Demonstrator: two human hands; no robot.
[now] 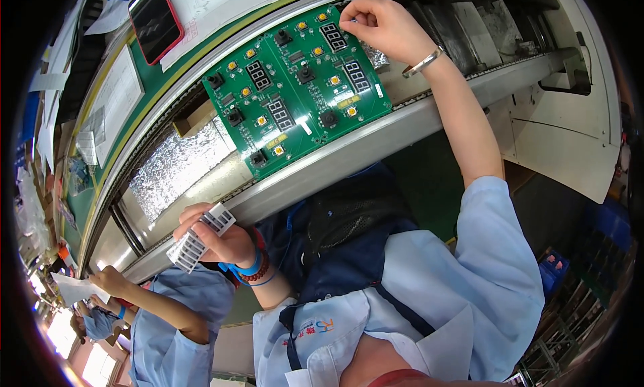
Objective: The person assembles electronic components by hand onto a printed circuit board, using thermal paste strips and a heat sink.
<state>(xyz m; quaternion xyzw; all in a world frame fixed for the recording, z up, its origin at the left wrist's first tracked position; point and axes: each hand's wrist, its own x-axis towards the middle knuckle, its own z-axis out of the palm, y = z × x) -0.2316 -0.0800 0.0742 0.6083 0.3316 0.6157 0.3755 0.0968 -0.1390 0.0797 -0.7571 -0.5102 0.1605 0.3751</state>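
Two green circuit boards point(295, 85) lie side by side on the conveyor, each carrying black number displays, knobs and yellow buttons. My right hand point(379, 25) reaches to the far edge of the right board, fingertips pinched on a small part at a display there; what it pinches is too small to tell. A silver bangle sits on that wrist. My left hand point(221, 238) stays near my chest, closed around a white strip of barcode labels point(200, 236). Blue and red bands circle the left wrist.
Crinkled silver foil point(176, 164) covers the conveyor left of the boards. A red-cased phone point(155, 19) and paper sheets point(119, 92) lie on the green bench beyond. Another person in light blue point(168, 306) works at lower left, holding a paper.
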